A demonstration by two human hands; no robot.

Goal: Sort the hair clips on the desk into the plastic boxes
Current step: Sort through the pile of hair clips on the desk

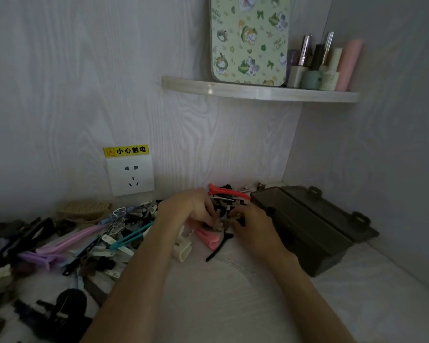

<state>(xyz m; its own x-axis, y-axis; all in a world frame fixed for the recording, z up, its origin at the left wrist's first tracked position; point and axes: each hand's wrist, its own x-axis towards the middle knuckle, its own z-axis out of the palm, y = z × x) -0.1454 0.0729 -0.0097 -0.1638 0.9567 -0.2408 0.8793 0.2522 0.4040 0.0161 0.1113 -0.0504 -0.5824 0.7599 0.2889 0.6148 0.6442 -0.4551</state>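
Both hands meet at the back of the white desk (233, 305), over a small heap of hair clips (224, 206). My left hand (186, 206) and my right hand (250, 224) have their fingers curled around a tangle of small dark clips (223, 220) between them. An orange-red clip (229, 193) lies just behind the hands. A pink clip (208, 237) and a black clip (218, 248) lie just in front. A dark plastic box (305, 233) with its lid swung back stands to the right of my right hand. What the box holds is not visible.
A wide spread of clips covers the desk's left side: long purple clips (57, 251), a teal clip (130, 238), a beige claw clip (84, 210), black clips (60, 308). A wall socket (131, 177) sits behind. A shelf (258, 91) with bottles hangs above.
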